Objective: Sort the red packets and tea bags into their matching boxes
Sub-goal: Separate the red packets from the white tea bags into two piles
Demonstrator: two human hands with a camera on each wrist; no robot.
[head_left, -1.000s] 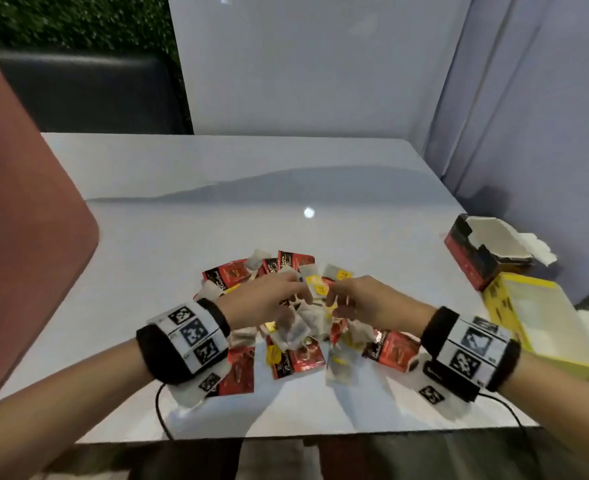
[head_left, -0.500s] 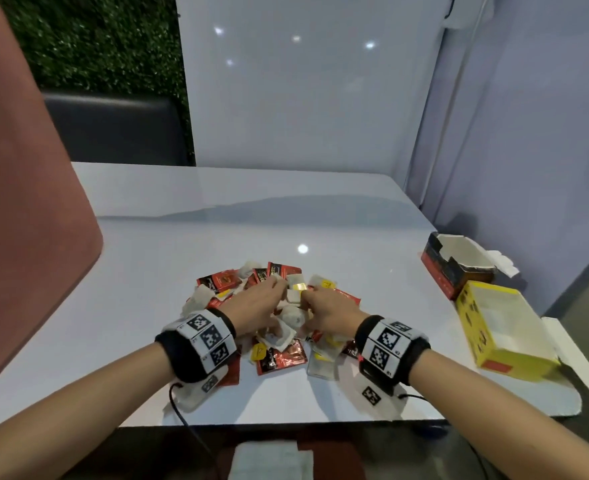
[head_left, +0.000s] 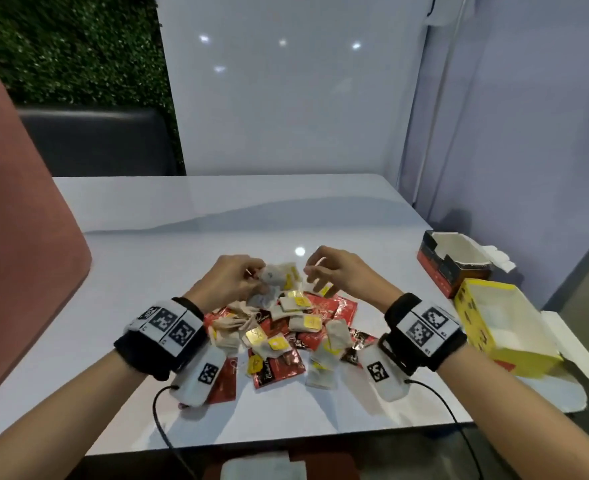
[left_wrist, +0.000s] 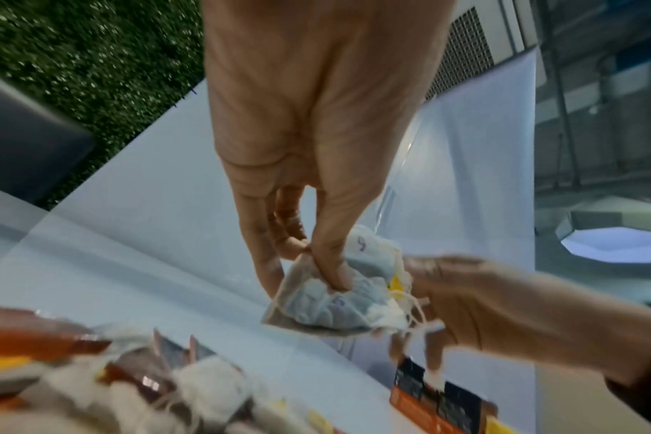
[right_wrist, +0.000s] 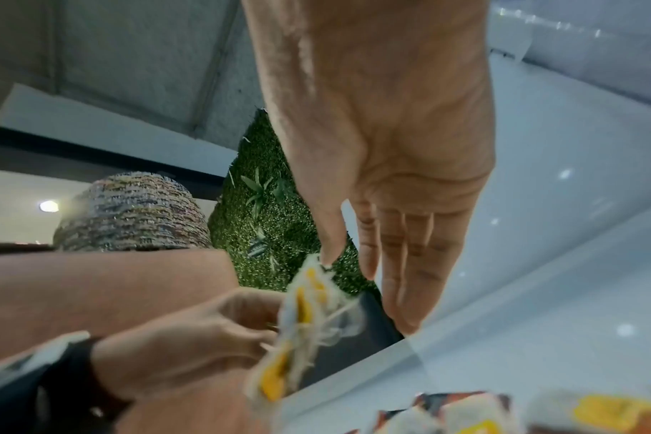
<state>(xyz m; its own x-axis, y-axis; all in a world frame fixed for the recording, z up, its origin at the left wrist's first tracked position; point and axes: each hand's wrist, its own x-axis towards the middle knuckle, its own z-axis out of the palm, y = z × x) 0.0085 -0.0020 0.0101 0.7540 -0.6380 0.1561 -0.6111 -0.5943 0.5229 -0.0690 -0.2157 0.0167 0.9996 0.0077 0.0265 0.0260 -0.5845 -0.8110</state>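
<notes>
Crumpled tea bags point(left_wrist: 335, 299) now lifted in left hand point(head_left: 232, 280), right hand point(head_left: 343, 271) apart.

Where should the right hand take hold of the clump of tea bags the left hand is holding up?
Judging by the views, pinch the clump of tea bags at its free right edge, where strings and yellow tags hang out, coming from the right. The left hand already grips the left side, and the right hand hovers there with fingers loosely spread.

Left hand point(head_left: 232, 284) raised at 11 o'clock, fingers pinched in a grip; right hand point(head_left: 341, 275) at 1 o'clock, fingers loosely curled.
</notes>
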